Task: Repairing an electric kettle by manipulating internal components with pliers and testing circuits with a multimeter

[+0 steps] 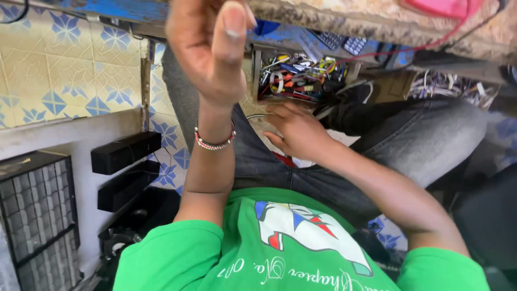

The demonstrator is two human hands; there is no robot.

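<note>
Left hand (212, 51), top centre of frame, raised close to the camera: fingers curled loosely inward, thumb up, nothing visible in its grip, though the palm side is partly hidden. Beaded bracelet (214, 141) on that wrist. Right hand (296, 129), centre of frame, lies low over the lap, fingers spread narrow and pointing toward the open drawer (299, 75); grip looks empty, but the fingertips are partly out of sight, so contact with the drawer edge can't be told.

Drawer sits upper centre, just under the edge of the worn bench (377, 21), packed with a tangle of small tools and wires (301, 81): red, yellow, black handles, loose leads. Judgement: the stuff in there is light, stiff in the handles, floppy in the wires; it snags easily, so a single tool is best pinched by its handle and lifted straight out rather than dragged. Nothing looks fragile, though bare tips could be sharp.

Around: grey jeans (420, 140) and green shirt (177, 258) lower frame; black boxes (125, 152) left of centre; grille-fronted unit (37, 215) lower left; patterned tile floor (64, 70) upper left; pink object (441, 6) top right on the bench.
</note>
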